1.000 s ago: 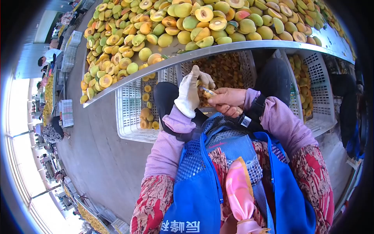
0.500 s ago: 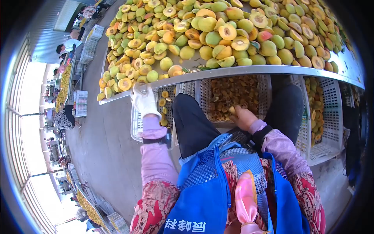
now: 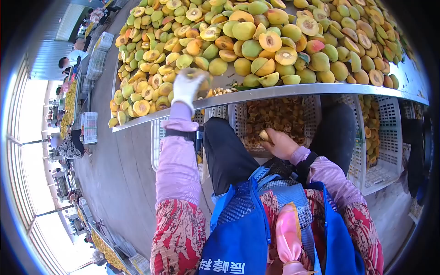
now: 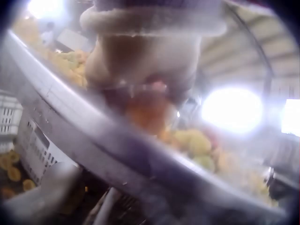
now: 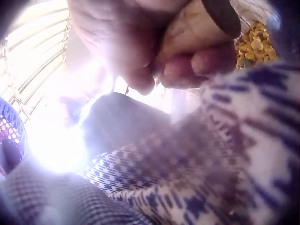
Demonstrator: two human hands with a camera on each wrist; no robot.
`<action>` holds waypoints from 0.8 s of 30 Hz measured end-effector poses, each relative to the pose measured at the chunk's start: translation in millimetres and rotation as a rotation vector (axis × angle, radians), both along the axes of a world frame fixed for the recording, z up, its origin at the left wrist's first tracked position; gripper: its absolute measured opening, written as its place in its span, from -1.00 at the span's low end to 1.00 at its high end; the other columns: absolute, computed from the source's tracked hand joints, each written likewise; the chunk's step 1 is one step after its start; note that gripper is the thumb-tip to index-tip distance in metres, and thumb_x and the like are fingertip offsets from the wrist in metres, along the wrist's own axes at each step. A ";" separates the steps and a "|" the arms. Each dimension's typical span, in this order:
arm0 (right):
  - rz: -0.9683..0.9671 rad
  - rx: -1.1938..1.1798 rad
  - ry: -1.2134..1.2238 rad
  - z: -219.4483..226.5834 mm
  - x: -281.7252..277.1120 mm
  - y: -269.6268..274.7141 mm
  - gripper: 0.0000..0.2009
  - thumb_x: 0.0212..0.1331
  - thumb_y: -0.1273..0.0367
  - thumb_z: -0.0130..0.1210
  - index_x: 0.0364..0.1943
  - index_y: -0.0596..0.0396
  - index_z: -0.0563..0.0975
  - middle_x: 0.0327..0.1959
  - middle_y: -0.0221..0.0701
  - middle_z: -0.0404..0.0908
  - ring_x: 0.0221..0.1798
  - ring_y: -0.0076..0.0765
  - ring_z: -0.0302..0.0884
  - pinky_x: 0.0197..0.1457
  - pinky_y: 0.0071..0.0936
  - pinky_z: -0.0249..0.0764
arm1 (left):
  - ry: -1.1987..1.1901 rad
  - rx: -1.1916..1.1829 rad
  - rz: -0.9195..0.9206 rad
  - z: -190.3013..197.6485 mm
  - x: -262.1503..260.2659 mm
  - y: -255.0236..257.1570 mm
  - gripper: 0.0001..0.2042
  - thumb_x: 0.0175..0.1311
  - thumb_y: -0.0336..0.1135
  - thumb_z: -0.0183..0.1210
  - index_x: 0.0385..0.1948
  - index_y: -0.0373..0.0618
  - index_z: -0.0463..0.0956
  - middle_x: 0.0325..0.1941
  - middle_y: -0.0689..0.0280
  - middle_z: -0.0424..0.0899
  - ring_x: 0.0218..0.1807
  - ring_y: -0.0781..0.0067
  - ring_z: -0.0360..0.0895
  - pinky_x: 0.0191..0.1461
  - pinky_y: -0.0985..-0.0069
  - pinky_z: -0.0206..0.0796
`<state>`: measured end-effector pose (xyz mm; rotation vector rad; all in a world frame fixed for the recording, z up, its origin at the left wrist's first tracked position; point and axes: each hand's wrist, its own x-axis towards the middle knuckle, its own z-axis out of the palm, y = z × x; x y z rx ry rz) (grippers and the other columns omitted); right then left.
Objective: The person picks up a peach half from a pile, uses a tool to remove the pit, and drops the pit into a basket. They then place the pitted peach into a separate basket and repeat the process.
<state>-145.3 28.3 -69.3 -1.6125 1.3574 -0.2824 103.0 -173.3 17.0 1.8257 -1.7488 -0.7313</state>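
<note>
My gloved left hand (image 3: 188, 85) is blurred over the front edge of the metal table (image 3: 256, 92), among apricots. In the left wrist view an orange apricot (image 4: 149, 111) shows beneath the glove, between thumb and fingers. My bare right hand (image 3: 280, 143) is low between the knees, over a crate of orange-brown fruit pieces (image 3: 275, 117). Its fingers curl round a wooden-handled tool (image 5: 187, 33), whose pale end (image 3: 264, 135) sticks out toward the left in the head view. The handle's dark end shows in the right wrist view.
Whole and halved apricots (image 3: 247, 30) are heaped across the table. Small pale bits (image 3: 220, 91) lie near its rim. White slatted crates stand below, one at the right (image 3: 389, 137) beside a knee (image 3: 337, 126). Other people and fruit tables are at far left.
The left hand, first beside the right hand at the tool, moved left to the table edge, then right and farther over the fruit. The right hand lowered slightly, keeping the tool.
</note>
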 end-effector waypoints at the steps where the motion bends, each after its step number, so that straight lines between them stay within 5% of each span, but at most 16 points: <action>1: -0.059 -0.112 -0.095 -5.6 1.6 1.6 -0.70 0.12 0.22 0.03 -0.22 0.15 0.32 -0.40 0.01 0.53 -0.29 0.13 0.49 -0.23 -0.12 0.38 | 0.379 0.058 0.082 8.9 -1.0 3.8 -0.62 0.03 -0.24 0.24 -0.16 -0.26 0.43 -0.23 0.15 0.58 -0.23 0.42 0.54 -0.15 0.53 0.38; 2: -0.115 -0.225 -0.191 -7.7 2.9 2.8 -0.69 0.13 0.20 0.03 -0.24 0.15 0.32 -0.47 -0.06 0.53 -0.40 0.03 0.53 -0.33 -0.19 0.41 | 0.735 -0.140 0.072 11.7 -6.5 15.4 -0.69 0.09 -0.46 0.17 -0.12 -0.29 0.39 -0.20 0.18 0.55 -0.23 0.53 0.50 -0.20 0.59 0.38; 3: -0.112 -0.232 -0.192 1.8 3.5 2.4 -0.69 0.13 0.20 0.03 -0.24 0.15 0.32 -0.47 -0.06 0.53 -0.40 0.03 0.53 -0.33 -0.19 0.41 | 0.786 -0.184 -0.020 7.9 3.6 19.6 -0.69 0.16 -0.38 0.09 -0.08 -0.30 0.35 -0.15 0.14 0.53 -0.22 0.37 0.52 -0.15 0.44 0.41; 5: -0.201 0.183 -0.409 41.0 4.4 0.4 -0.69 0.17 0.17 0.01 -0.26 0.14 0.32 -0.61 -0.30 0.44 -0.63 -0.34 0.43 -0.56 -0.41 0.34 | 1.439 0.112 -0.057 24.4 -5.8 51.3 -0.68 0.23 -0.27 -0.04 -0.06 -0.28 0.35 -0.12 0.09 0.51 -0.17 0.19 0.52 -0.07 0.23 0.41; 6: -0.202 0.253 -0.534 58.5 3.9 1.6 -0.70 0.20 0.17 -0.02 -0.26 0.14 0.32 -0.67 -0.47 0.32 -0.72 -0.60 0.26 -0.68 -0.58 0.21 | 1.567 0.109 -0.032 31.6 -20.0 68.0 -0.66 0.25 -0.23 -0.09 -0.05 -0.27 0.35 -0.11 0.07 0.51 -0.14 0.12 0.51 -0.05 0.16 0.39; 8: -0.186 0.202 -0.516 80.5 6.8 3.2 -0.70 0.20 0.17 -0.03 -0.25 0.15 0.32 -0.64 -0.42 0.36 -0.67 -0.54 0.32 -0.63 -0.53 0.26 | 1.811 0.198 0.022 28.7 -38.0 98.0 -0.61 0.29 -0.12 -0.14 -0.04 -0.25 0.36 -0.10 0.05 0.51 -0.08 0.05 0.49 -0.07 0.07 0.40; 10: -0.154 -0.063 -0.487 81.3 11.7 4.8 -0.68 0.19 0.18 -0.04 -0.23 0.19 0.32 -0.53 -0.22 0.49 -0.47 -0.22 0.49 -0.40 -0.32 0.38 | 1.718 0.227 0.015 8.5 -50.3 117.5 -0.56 0.30 -0.02 -0.16 -0.03 -0.24 0.35 -0.09 0.06 0.51 -0.07 0.06 0.49 -0.06 0.13 0.41; 11: -0.165 -0.058 -0.482 82.0 13.7 6.6 -0.68 0.19 0.18 -0.04 -0.23 0.19 0.32 -0.53 -0.22 0.49 -0.47 -0.22 0.49 -0.40 -0.32 0.38 | 1.643 0.221 0.071 -2.7 -58.1 126.0 -0.53 0.29 0.00 -0.15 -0.01 -0.24 0.34 -0.07 0.05 0.51 -0.05 0.04 0.49 -0.04 0.12 0.41; 12: -0.173 -0.150 -0.484 83.4 16.0 8.2 -0.68 0.19 0.18 -0.03 -0.25 0.20 0.32 -0.48 -0.13 0.50 -0.39 -0.08 0.49 -0.32 -0.26 0.38 | 1.727 0.211 0.117 0.8 -74.7 139.2 -0.60 0.34 -0.10 -0.20 -0.01 -0.25 0.33 -0.14 0.10 0.54 -0.11 0.11 0.53 -0.07 0.19 0.43; 13: -0.180 -0.249 -0.483 85.0 16.6 6.9 -0.67 0.18 0.18 -0.03 -0.27 0.22 0.32 -0.44 -0.04 0.51 -0.31 0.06 0.49 -0.25 -0.20 0.37 | 1.386 0.033 0.050 0.3 -88.5 151.5 -0.67 0.35 -0.23 -0.21 -0.05 -0.27 0.36 -0.21 0.11 0.57 -0.16 0.17 0.54 -0.07 0.26 0.44; 14: -0.188 -0.300 -0.471 77.8 18.7 5.6 -0.66 0.19 0.19 -0.03 -0.28 0.25 0.30 -0.43 0.05 0.48 -0.29 0.20 0.45 -0.25 -0.14 0.35 | 1.301 0.007 0.072 0.8 -100.2 161.4 -0.68 0.34 -0.20 -0.21 -0.08 -0.24 0.38 -0.22 0.12 0.56 -0.20 0.21 0.54 -0.08 0.31 0.44; 16: -0.183 -0.331 -0.426 75.9 17.0 3.0 -0.66 0.19 0.19 -0.03 -0.28 0.25 0.28 -0.43 0.06 0.48 -0.29 0.21 0.45 -0.25 -0.12 0.35 | 1.220 -0.014 0.091 -2.0 -110.4 167.8 -0.68 0.33 -0.18 -0.20 -0.12 -0.21 0.39 -0.24 0.13 0.55 -0.23 0.24 0.53 -0.10 0.36 0.43; 19: -0.177 -0.388 -0.363 74.0 17.0 0.7 -0.67 0.20 0.23 -0.05 -0.22 0.28 0.25 -0.43 0.10 0.48 -0.30 0.24 0.44 -0.25 -0.07 0.34 | 1.418 0.094 0.104 -13.0 -111.9 168.2 -0.69 0.33 -0.18 -0.20 -0.14 -0.21 0.40 -0.22 0.12 0.55 -0.22 0.26 0.53 -0.08 0.38 0.42; 24: -0.217 -0.333 -0.249 71.7 19.8 -2.2 -0.61 0.18 0.27 -0.05 -0.08 0.33 0.24 -0.39 0.12 0.50 -0.25 0.23 0.45 -0.20 -0.09 0.37 | 1.295 0.046 0.088 -34.4 -111.7 161.4 -0.67 0.35 -0.11 -0.22 -0.18 -0.17 0.40 -0.21 0.19 0.53 -0.16 0.30 0.50 -0.03 0.39 0.39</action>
